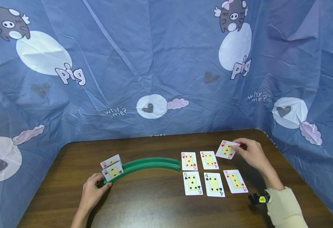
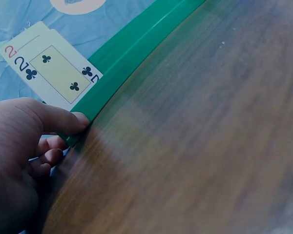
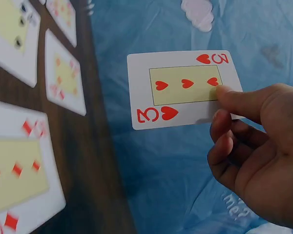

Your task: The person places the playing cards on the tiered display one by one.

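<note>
My right hand (image 1: 251, 153) pinches the three of hearts (image 3: 185, 73) between thumb and fingers, and the right wrist view shows the card raised off the table. At the left, my left hand (image 1: 91, 191) grips the near end of a curved green card holder (image 1: 152, 161), its thumb (image 2: 80, 121) on the front wall. In that end of the holder stand two cards: the two of clubs (image 2: 58, 73) in front, and a red two (image 1: 109, 161) mostly hidden behind it.
Face up on the brown table (image 1: 143, 202) lie the five of hearts (image 1: 188, 161), four of diamonds (image 1: 209, 160), five of spades (image 1: 193, 183), four of spades (image 1: 214, 185) and three of diamonds (image 1: 236, 181). A blue printed cloth (image 1: 166, 63) hangs around the table's back and sides.
</note>
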Tool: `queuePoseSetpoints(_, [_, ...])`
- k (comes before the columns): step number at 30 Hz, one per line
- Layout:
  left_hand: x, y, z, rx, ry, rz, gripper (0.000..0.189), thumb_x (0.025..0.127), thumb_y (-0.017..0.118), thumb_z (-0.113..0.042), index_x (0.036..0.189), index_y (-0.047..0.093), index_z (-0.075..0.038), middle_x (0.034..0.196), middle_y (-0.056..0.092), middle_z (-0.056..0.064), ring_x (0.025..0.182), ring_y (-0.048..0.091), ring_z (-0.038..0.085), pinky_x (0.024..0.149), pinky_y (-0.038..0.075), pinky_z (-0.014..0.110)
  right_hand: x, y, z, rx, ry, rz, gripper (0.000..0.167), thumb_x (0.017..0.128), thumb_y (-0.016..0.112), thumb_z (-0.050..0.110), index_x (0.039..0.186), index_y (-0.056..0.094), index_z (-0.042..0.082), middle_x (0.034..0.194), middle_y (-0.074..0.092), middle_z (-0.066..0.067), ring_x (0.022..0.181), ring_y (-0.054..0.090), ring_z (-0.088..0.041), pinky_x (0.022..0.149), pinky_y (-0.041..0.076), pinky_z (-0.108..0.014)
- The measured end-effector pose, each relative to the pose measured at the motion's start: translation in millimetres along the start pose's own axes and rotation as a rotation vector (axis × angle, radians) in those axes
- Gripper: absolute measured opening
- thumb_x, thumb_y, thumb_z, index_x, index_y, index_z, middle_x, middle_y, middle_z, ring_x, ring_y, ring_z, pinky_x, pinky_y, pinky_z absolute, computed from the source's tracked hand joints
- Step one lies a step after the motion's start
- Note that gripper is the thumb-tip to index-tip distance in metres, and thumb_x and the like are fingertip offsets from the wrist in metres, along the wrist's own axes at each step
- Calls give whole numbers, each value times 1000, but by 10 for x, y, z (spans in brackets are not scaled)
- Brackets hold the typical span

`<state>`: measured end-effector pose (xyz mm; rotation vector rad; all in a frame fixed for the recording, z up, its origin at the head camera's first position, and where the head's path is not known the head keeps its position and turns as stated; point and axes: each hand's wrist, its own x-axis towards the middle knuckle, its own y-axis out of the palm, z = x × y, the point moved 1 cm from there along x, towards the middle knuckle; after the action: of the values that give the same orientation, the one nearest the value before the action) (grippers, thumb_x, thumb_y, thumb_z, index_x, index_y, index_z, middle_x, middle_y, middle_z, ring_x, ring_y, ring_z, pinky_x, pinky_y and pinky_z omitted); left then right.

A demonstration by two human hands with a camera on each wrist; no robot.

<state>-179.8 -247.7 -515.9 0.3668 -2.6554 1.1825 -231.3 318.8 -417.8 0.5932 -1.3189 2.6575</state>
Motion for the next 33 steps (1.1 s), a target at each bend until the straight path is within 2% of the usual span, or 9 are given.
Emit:
queuePoseSetpoints(5, [-1,-6,0,-3,-4,5,30,73,84,-3,101,74,1,104,71,17,95,61,27,78,44,32,55,13,191,43,-18,-6,13,89,73,10,99,73,1,72,66,-8,60,48,0,53,41,-22])
queuePoseSetpoints(13, [-2,-21,14,-4,-32,23,30,74,83,-4,103,74,2,107,71,18,97,60,28,79,44,33,195,132,530,99,-62,13,10,89,73,11,98,74,5,75,66,-5,62,48,-6,55,41,-23])
queuePoseSetpoints(20, [-6,-14,0,-12,-28,23,30,74,83,-4,102,74,2,106,71,18,96,61,28,79,44,32,310,250,808,117,-127,53,11,90,73,14,99,76,9,76,65,-1,63,48,-7,58,41,-24])
queuePoseSetpoints(33, [5,-21,3,-12,-49,48,31,75,82,-4,104,73,4,110,70,20,100,61,31,82,45,37,472,508,1298,198,-203,114,12,90,73,14,100,76,8,82,69,-4,65,50,-10,60,42,-23])
